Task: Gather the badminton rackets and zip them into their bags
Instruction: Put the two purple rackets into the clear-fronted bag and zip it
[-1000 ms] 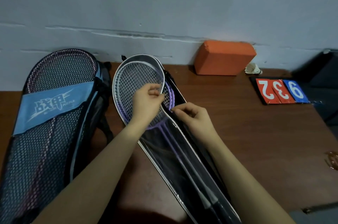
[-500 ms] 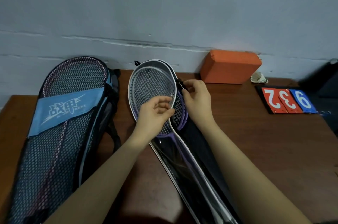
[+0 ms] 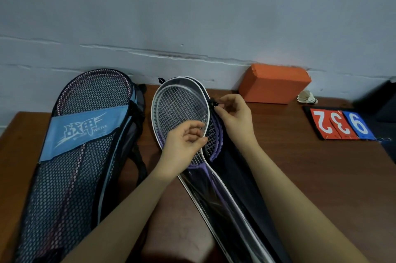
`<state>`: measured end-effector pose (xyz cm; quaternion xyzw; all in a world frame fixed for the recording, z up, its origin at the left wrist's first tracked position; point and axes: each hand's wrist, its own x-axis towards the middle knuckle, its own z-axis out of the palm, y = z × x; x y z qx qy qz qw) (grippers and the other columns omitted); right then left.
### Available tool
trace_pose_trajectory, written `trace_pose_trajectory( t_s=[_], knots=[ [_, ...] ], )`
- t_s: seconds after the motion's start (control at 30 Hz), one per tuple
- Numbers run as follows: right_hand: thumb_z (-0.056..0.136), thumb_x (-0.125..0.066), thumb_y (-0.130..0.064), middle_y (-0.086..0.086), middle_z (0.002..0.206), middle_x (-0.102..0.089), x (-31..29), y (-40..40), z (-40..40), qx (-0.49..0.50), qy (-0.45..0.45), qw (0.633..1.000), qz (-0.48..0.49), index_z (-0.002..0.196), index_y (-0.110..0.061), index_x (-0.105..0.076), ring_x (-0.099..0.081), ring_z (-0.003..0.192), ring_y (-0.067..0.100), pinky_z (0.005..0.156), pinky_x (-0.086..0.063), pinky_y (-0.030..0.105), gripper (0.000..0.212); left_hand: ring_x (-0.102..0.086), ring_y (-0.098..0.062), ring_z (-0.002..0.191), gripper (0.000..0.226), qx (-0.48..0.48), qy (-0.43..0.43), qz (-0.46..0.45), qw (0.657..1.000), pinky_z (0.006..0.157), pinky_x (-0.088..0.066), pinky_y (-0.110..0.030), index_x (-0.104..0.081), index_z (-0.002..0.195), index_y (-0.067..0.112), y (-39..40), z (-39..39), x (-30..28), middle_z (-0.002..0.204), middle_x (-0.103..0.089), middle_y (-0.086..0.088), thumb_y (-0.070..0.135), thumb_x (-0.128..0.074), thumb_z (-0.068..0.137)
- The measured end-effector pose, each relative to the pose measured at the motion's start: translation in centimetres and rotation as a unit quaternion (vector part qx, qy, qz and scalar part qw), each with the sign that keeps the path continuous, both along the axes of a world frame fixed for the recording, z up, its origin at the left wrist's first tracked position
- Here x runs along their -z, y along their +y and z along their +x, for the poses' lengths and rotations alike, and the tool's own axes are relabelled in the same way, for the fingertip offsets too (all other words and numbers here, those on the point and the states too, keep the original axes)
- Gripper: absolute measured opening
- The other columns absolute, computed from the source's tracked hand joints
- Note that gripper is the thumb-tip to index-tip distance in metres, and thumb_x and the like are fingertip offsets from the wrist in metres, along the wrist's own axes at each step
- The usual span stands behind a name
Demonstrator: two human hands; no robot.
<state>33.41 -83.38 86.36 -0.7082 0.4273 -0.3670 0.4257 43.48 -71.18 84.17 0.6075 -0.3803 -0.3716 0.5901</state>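
On the brown wooden tabletop (image 3: 300,177) a long mesh bag (image 3: 70,168) lies at the left with a racket inside. Beside it lies the clear, white-edged cover (image 3: 216,196), glossy and teardrop-shaped, holding purple rackets (image 3: 182,112). The left hand (image 3: 182,147) is pinched on the cover's rim; it should hold that edge taut. The right hand (image 3: 233,117) is clamped on the small black zipper pull (image 3: 214,104), best drawn steadily along the curve.
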Motion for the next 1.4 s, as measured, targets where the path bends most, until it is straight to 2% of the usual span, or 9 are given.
trace_pose_trajectory(
  t_s=[0.17,0.3,0.6,0.73,0.83,0.93,1.03,1.2,1.4],
  knots=[
    [0.083,-0.064,-0.008,0.006,0.1,-0.063,0.1,-0.8,0.0,-0.037,0.097,0.994,-0.041,0.095,-0.016,-0.068,-0.058,0.087,0.011,0.091,-0.045,0.03,0.014,-0.064,-0.009,0.08,0.033,0.016,0.004,-0.001,1.0,0.074,-0.051,-0.016,-0.063,0.097,0.028,0.4,0.3,0.4,0.087,-0.065,-0.002,0.004,-0.071,0.077],
    [0.084,-0.064,-0.005,0.007,0.101,-0.067,-0.1,-0.8,0.0,-0.088,0.086,0.992,0.021,0.1,-0.01,-0.065,-0.063,0.096,0.017,0.094,-0.05,0.039,0.017,-0.064,-0.011,0.079,0.032,0.018,0.005,0.004,1.0,0.075,-0.052,-0.017,-0.063,0.097,0.028,0.6,0.5,0.7,0.088,-0.065,-0.004,0.004,-0.071,0.077],
    [0.088,-0.057,-0.001,0.011,0.097,-0.07,-0.7,-0.8,0.2,-0.103,0.039,0.994,0.008,0.097,-0.001,-0.071,-0.064,0.091,0.016,0.086,-0.048,0.019,0.016,-0.061,-0.005,0.078,0.032,0.0,-0.038,0.016,0.999,0.072,-0.05,-0.015,-0.06,0.096,0.03,0.9,0.5,0.7,0.087,-0.063,0.001,0.008,-0.072,0.077],
    [0.09,-0.056,-0.002,0.012,0.094,-0.071,-1.0,-0.7,0.3,-0.101,0.037,0.994,-0.03,0.096,-0.001,-0.07,-0.065,0.087,0.018,0.085,-0.05,0.024,0.016,-0.055,0.004,0.081,0.031,-0.015,-0.129,0.026,0.991,0.069,-0.045,-0.01,-0.056,0.104,0.031,1.0,0.4,0.6,0.092,-0.057,0.012,0.024,-0.071,0.078],
    [0.089,-0.057,-0.004,0.01,0.091,-0.07,-1.2,-0.8,0.4,-0.105,0.043,0.992,-0.055,0.095,-0.001,-0.071,-0.065,0.085,0.02,0.085,-0.05,0.031,0.015,-0.049,0.005,0.099,0.039,-0.038,-0.213,-0.009,0.976,0.081,-0.042,-0.011,-0.049,0.121,0.032,0.6,1.0,0.0,0.11,-0.048,0.016,0.037,-0.059,0.084],
    [0.089,-0.057,-0.005,0.006,0.087,-0.069,-1.5,-0.8,0.3,-0.125,0.046,0.989,-0.059,0.092,-0.003,-0.07,-0.063,0.081,0.016,0.083,-0.05,0.032,0.013,-0.041,-0.014,0.122,0.037,-0.077,-0.342,-0.049,0.935,0.103,-0.035,-0.034,-0.05,0.128,0.022,-1.1,2.6,-1.4,0.128,-0.046,0.004,0.024,-0.053,0.091],
    [0.09,-0.057,-0.005,-0.001,0.081,-0.067,-1.7,-0.7,0.2,-0.152,0.049,0.985,-0.066,0.088,-0.007,-0.068,-0.06,0.077,0.008,0.079,-0.049,0.026,0.012,-0.032,-0.025,0.133,0.03,-0.065,-0.455,-0.023,0.888,0.106,-0.019,-0.044,-0.059,0.122,0.02,-3.1,4.2,-2.6,0.138,-0.047,-0.003,0.019,-0.053,0.092],
    [0.091,-0.056,-0.009,-0.01,0.071,-0.062,-1.8,-0.7,-0.5,-0.183,0.05,0.981,-0.035,0.081,-0.017,-0.063,-0.056,0.067,-0.004,0.07,-0.044,0.012,0.015,-0.03,-0.01,0.135,0.023,0.038,-0.455,-0.022,0.89,0.105,-0.008,-0.032,-0.064,0.112,0.028,-3.6,6.1,-2.7,0.133,-0.053,0.009,0.027,-0.052,0.093],
    [0.093,-0.055,-0.014,-0.008,0.068,-0.063,-1.2,-0.1,-0.8,-0.182,0.029,0.982,0.038,0.077,-0.02,-0.063,-0.057,0.064,0.0,0.067,-0.045,0.013,0.019,-0.027,-0.001,0.132,0.025,0.069,-0.45,-0.047,0.889,0.103,-0.005,-0.025,-0.062,0.113,0.029,-2.6,6.4,-1.7,0.128,-0.049,0.019,0.025,-0.058,0.089]
  ],
)
